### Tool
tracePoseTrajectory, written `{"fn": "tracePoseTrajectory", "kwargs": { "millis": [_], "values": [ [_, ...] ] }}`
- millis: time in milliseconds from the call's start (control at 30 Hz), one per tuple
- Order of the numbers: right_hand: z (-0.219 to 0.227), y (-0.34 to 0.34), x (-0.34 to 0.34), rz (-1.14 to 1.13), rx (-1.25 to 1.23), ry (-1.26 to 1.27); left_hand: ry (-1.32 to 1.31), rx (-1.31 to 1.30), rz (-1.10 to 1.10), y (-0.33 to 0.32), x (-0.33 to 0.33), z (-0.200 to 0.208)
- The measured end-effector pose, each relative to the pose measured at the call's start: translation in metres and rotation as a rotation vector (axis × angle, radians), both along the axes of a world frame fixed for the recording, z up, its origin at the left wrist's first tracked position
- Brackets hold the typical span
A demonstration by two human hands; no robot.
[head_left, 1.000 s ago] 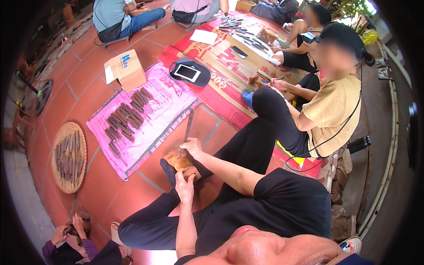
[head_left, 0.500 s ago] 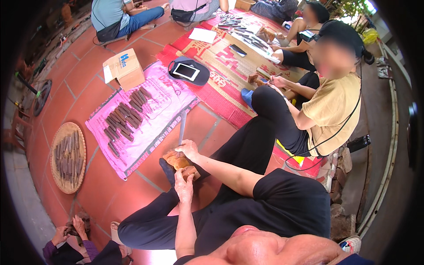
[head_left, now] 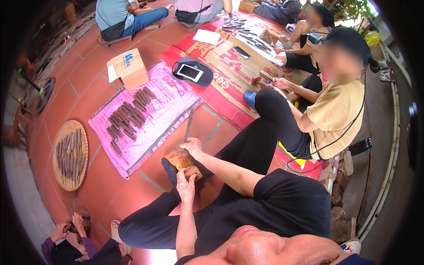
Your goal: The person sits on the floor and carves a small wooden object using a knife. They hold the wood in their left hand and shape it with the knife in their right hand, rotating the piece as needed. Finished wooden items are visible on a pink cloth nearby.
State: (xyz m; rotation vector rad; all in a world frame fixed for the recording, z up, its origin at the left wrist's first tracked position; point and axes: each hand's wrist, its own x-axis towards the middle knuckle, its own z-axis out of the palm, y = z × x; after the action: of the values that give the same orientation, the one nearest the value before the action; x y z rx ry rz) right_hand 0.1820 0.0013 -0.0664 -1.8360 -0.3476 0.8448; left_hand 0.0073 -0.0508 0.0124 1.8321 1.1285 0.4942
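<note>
My right hand (head_left: 192, 147) is closed around the handle of a knife, whose narrow blade (head_left: 189, 125) points away from me and looks dark and thin from this angle. Just below it, my left hand (head_left: 185, 187) is closed, its fingers and thumb at a reddish-brown block (head_left: 193, 172). Between the hands lies a golden-brown, rough piece (head_left: 178, 158) by my dark-covered foot (head_left: 169, 171); its kind is unclear. Beyond the knife, several dark brown sticks (head_left: 126, 119) lie in rows on a pink printed sheet (head_left: 152, 128).
A round woven tray (head_left: 56, 170) with brown sticks is at left. Behind the sheet stand a cardboard box (head_left: 132, 74) and a dark cap (head_left: 204, 78) with a phone (head_left: 190, 73). A person in a tan shirt (head_left: 338, 110) sits close at right; another person's hands (head_left: 79, 224) are lower left.
My right hand has shifted slightly right, and the knife has turned: its blade looked broad and bright before, now thin and dark. The left hand stays at the block. The whole view has shifted a little.
</note>
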Motion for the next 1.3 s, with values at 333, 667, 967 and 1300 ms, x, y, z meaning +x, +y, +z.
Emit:
{"fn": "tracePoseTrajectory", "kwargs": {
  "millis": [333, 667, 967, 1300],
  "values": [
    [0.009, 0.006, -0.009, 0.133, -0.157, -0.277, -0.009, -0.001, -0.007, 0.001, 0.0, 0.002],
    [0.021, 0.011, -0.018, 0.174, -0.194, -0.183, 0.001, 0.03, -0.02, 0.001, 0.0, -0.002],
    [0.004, 0.009, -0.001, 0.089, -0.191, -0.221, 0.009, 0.03, -0.006, -0.001, 0.002, -0.003],
    [0.002, 0.007, 0.005, 0.03, -0.184, -0.144, 0.001, 0.003, -0.009, -0.002, 0.004, 0.004]
  ]
}}
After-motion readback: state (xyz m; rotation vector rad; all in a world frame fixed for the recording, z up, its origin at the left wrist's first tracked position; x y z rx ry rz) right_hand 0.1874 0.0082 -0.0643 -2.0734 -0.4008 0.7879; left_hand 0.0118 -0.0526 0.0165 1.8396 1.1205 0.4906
